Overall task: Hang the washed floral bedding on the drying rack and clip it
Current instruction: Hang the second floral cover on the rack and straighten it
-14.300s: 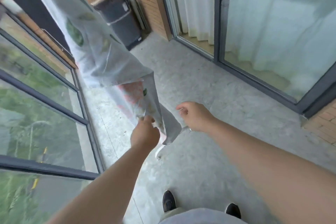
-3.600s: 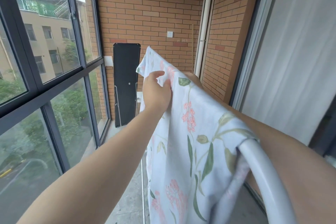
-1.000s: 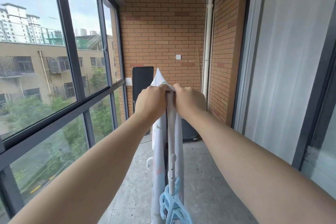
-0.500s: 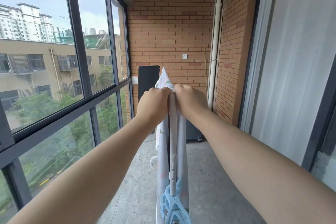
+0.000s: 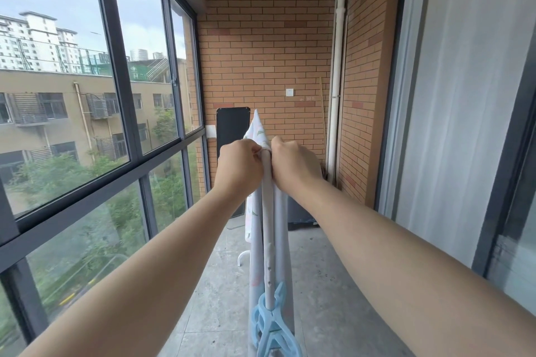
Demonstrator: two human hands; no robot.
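1. Floral bedding (image 5: 256, 220) is draping over both sides of the drying rack rail (image 5: 267, 211).
2. Left hand (image 5: 238, 167) and right hand (image 5: 293, 166) are each pinching the bedding atop the rail.
3. Blue clip (image 5: 274, 327) is sitting at the rail's near end.

Brick wall (image 5: 269, 46), dark-framed windows (image 5: 116, 95), grey floor (image 5: 220, 298), daylight

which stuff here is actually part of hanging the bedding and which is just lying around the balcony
For the job: floral bedding, drying rack rail, blue clips on its near end, left hand and right hand gripping the bedding at the rail.
Just lying about: black panel, dark bin, thin pole in the corner, wall switch, drainpipe.
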